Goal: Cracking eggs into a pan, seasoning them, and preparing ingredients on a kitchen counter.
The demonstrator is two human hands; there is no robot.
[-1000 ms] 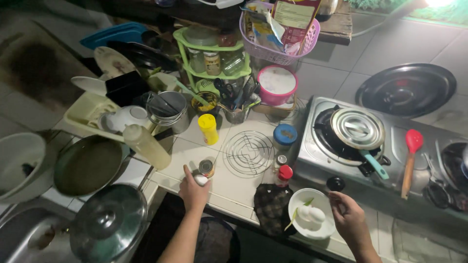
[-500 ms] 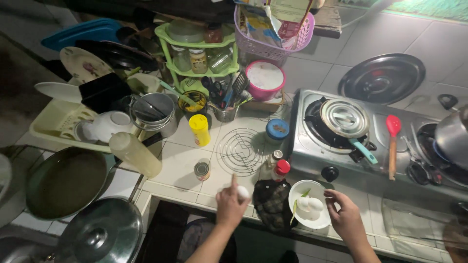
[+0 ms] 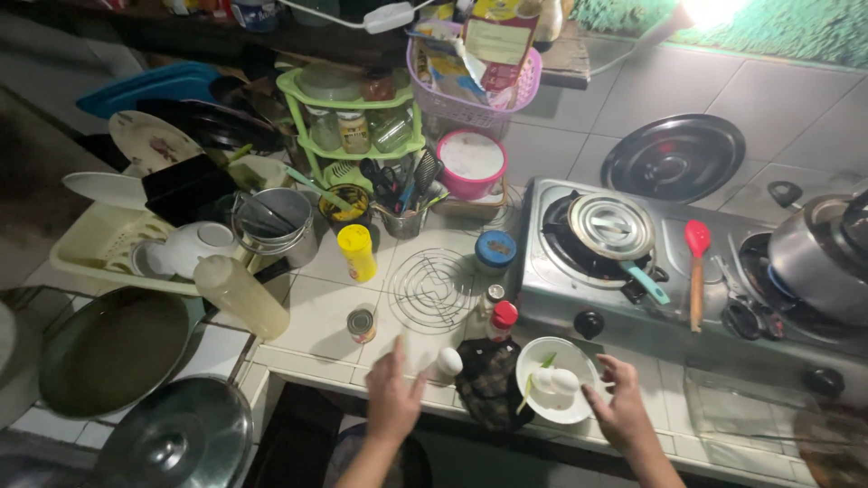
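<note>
- Right now our left hand (image 3: 394, 398) is over the tiled counter (image 3: 316, 316) edge, fingers loosely spread, thumb and forefinger pinching a white egg (image 3: 448, 361) at its tip.
- Egg sits between that hand and a dark patterned cloth (image 3: 490, 384), just left of the cloth; whether it rests on the tile or is lifted, can't tell — light's poor there.
- Our right hand (image 3: 620, 407) is at the right rim of a small white bowl (image 3: 542, 408), fingers curled on the rim, holding it steady.
- Bowl has two white eggs (image 3: 555, 380) inside plus a thin green strip, prob. a leaf.
- Bowl stands on the counter edge, in front of the gas stove (image 3: 561, 289), touching the cloth on its left.
- Near the left hand: small tin can (image 3: 362, 324), round wire trivet (image 3: 434, 287), and a red-capped bottle (image 3: 503, 318) just behind the cloth.
- Further back: yellow bottle (image 3: 358, 252), blue-lidded jar (image 3: 495, 250), steel cup w/ utensils (image 3: 402, 212).
- On the stove: lidded pan with teal handle (image 3: 610, 228), red spatula (image 3: 697, 262), steel pot (image 3: 814, 258) at far right.
- Left side: big dark pan (image 3: 108, 348) and a steel lid (image 3: 176, 438), well apart from both hands.
</note>
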